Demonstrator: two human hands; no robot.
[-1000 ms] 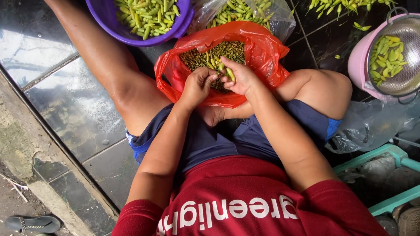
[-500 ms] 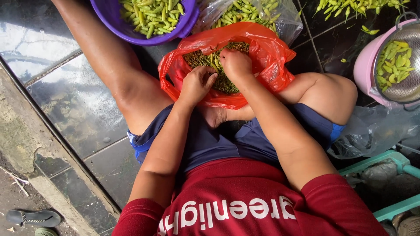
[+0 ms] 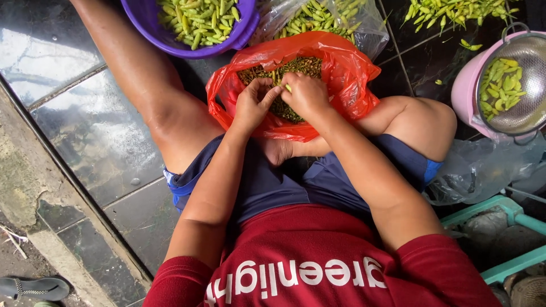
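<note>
While both hands are meeting over the mouth of the red plastic bag (image 3: 347, 74), the person is working a single small green chili (image 3: 288, 87) between the fingertips, and that close, pinching grip looks like the right way to handle something so slim. The left hand (image 3: 254, 105) is curling its fingers in toward the chili, nearly closed, and the right hand (image 3: 307, 94) is bunching shut on it from the other side, so only a pale sliver of the pod is showing between them; which hand is bearing the pod more firmly cannot be told. Below the hands, the bag is holding a heap of dark green stems and trimmings (image 3: 287, 111), and keeping the work right above that opening seems wise, since whatever is pinched off is dropping straight in. Sitting on the dark tiled floor (image 3: 102, 142), the person is bracing the bag between the legs, which is steadying it. Green chilies are filling the purple basin (image 3: 239, 34) just beyond the bag, the clear bag (image 3: 364, 23) beside it, and the metal colander (image 3: 526, 85) set in a pink tub (image 3: 466, 94) well off to the right, with more chilies lying loose on the tiles near it.
</note>
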